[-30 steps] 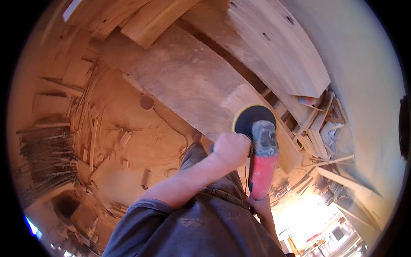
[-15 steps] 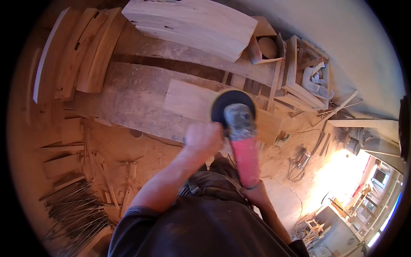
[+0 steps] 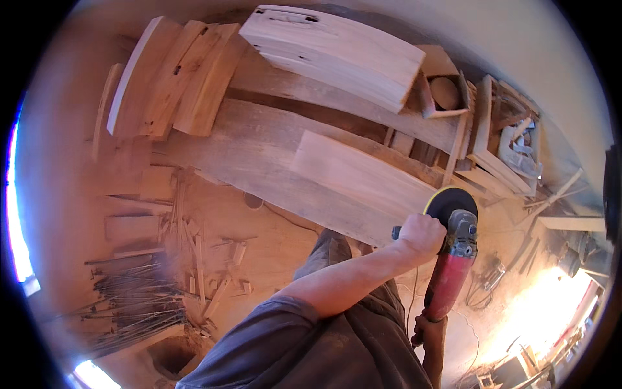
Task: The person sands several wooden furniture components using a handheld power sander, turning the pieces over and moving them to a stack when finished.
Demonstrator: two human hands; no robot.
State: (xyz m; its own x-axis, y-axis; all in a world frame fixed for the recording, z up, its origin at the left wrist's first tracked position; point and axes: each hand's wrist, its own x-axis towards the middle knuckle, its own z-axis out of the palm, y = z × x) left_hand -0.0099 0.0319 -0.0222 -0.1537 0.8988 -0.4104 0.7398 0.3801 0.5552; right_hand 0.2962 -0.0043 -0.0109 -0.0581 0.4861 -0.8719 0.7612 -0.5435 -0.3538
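Gripping one red angle grinder (image 3: 453, 269), the person has both hands on it: the left hand (image 3: 421, 235) is wrapped in a full closed grip round the side handle near the tool's head, and the right hand (image 3: 429, 327) holds the rear end of the red body, fingers curled about it, low in the view. The left forearm runs up and to the right from the dark sleeve, elbow bent; little of the right arm shows. The grinder's single black disc (image 3: 447, 201), edged in yellow, sits at the near right end of one pale plank (image 3: 363, 175), which lies across a wider, darker board (image 3: 259, 162) on the surface. Three curved boards (image 3: 175, 78) lean together at upper left, one thick pale slab (image 3: 330, 52) lies at the top, and a bundle of thin dark rods (image 3: 136, 305) rests on the floor at lower left.
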